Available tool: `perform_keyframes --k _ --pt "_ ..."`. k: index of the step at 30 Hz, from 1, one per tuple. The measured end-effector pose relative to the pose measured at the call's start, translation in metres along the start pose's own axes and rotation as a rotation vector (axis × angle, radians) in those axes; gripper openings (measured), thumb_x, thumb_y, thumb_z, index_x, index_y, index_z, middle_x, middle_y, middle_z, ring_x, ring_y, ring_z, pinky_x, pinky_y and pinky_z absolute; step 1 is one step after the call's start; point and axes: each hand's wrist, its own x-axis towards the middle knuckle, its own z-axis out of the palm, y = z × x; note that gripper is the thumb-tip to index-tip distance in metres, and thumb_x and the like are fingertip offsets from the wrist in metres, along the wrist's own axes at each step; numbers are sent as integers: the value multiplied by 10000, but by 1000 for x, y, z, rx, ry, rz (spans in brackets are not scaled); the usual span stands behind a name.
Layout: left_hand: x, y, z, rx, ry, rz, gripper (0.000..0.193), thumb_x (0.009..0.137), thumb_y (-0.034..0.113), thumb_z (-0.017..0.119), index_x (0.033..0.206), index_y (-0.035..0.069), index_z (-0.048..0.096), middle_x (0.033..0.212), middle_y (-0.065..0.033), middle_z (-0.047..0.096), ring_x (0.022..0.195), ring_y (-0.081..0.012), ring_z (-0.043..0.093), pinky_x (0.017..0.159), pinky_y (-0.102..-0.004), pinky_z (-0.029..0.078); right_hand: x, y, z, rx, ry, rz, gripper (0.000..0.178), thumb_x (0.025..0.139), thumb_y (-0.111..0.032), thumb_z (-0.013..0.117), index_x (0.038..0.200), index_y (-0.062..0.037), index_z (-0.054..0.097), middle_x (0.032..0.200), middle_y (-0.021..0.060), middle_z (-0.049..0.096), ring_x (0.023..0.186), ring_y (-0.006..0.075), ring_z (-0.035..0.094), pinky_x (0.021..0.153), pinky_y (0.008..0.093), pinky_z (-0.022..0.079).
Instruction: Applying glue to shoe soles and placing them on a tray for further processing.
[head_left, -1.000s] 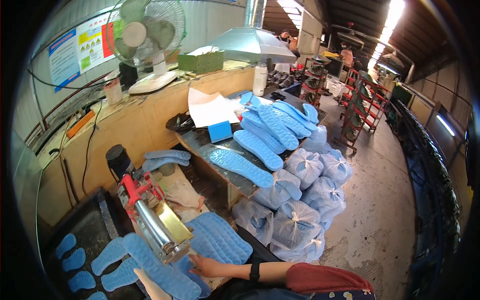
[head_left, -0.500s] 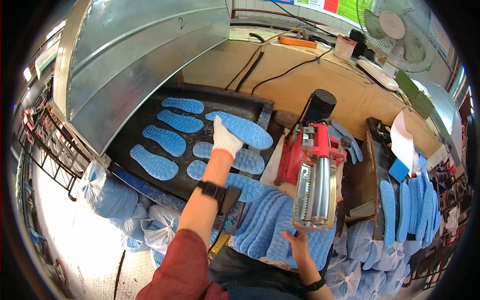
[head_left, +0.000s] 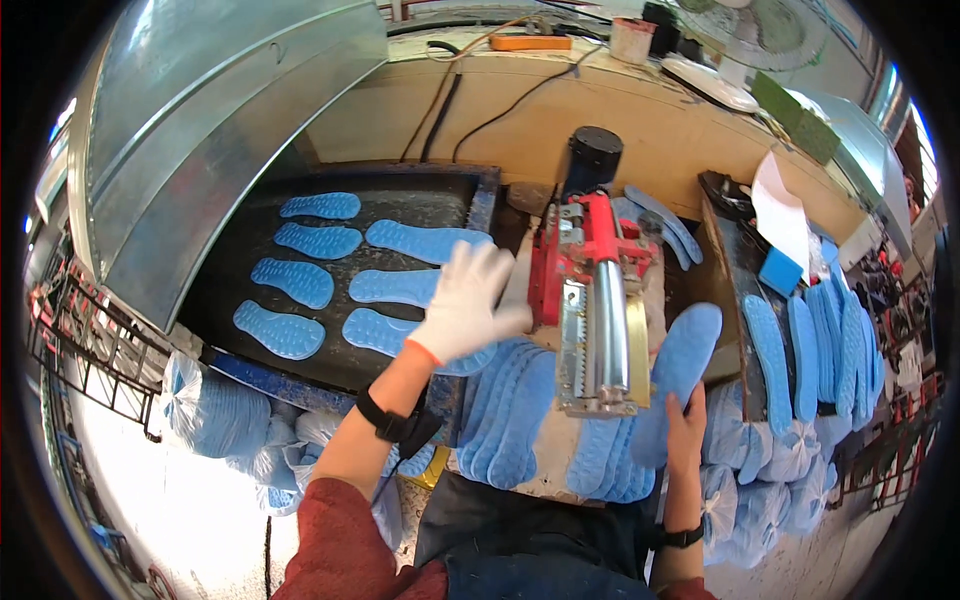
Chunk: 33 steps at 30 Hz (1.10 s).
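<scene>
My left hand [head_left: 465, 305], in a white glove with an orange cuff, is open with fingers spread. It hovers over the near right corner of a dark flat bed [head_left: 215, 300], partly hiding the blue studded insoles beneath. Two columns of insoles lie across that bed, among them a far right one [head_left: 410, 238]. My bare right hand [head_left: 686, 435] grips a blue insole [head_left: 690, 350] by its lower edge, holding it upright beside the red machine [head_left: 598, 235] with metal rollers. Overlapping insoles [head_left: 510, 415] stand in front of me, with another bunch [head_left: 600, 455] just below the machine.
A sheet-metal hood [head_left: 230, 120] rises at the left. Bagged insoles [head_left: 215, 405] sit on the floor left, more bags [head_left: 770, 500] right. Insoles [head_left: 830, 350] line a side shelf. Cables, an orange tool [head_left: 530, 43] and a fan [head_left: 760, 30] are at the back.
My left hand has let go of an insole, now lying on the dark bed, and come nearer. My right hand has lifted an insole and moved right. The view has shifted right.
</scene>
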Motion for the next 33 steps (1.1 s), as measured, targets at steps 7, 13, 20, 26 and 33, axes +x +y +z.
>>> perform_keyframes --k 7,13,20,26,33 --pt "-37 -9 19 320 -244 179 623 663 430 713 1129 27 618 1329 -85 494 1330 -386 298 1065 -614 196 68 -28 -15 -686 164 -777 436 761 113 528 1119 -96 662 1000 145 568 930 301 557 817 353 451" --pt "-52 8 -15 -100 -12 91 622 664 252 742 1233 66 576 1391 -183 444 1353 -409 303 1108 -466 270 74 -21 23 -695 -135 -927 373 819 -58 595 1181 -141 626 998 124 600 953 307 574 812 383 468" --pt "-22 65 54 -944 301 41 597 1033 380 265 1445 -51 236 1462 -187 318 1354 -275 324 1135 -386 215 14 28 26 -261 162 -344 403 864 -108 587 1263 -96 535 1129 138 576 1017 316 552 845 391 458" --pt "-45 52 104 -1616 254 -387 600 1006 439 352 1444 33 295 1391 -111 410 1222 -227 438 1045 -365 340 -40 81 49 -783 -82 -356 464 853 -218 615 1290 -111 501 1315 159 484 1212 341 445 944 420 406" --pt "-115 128 10 -1646 80 -804 649 1005 490 245 1483 52 247 1508 -113 308 1383 -266 288 1162 -379 184 -48 95 46 -890 -95 -436 508 828 -277 639 1295 -124 505 1377 175 427 1275 349 398 941 463 402"
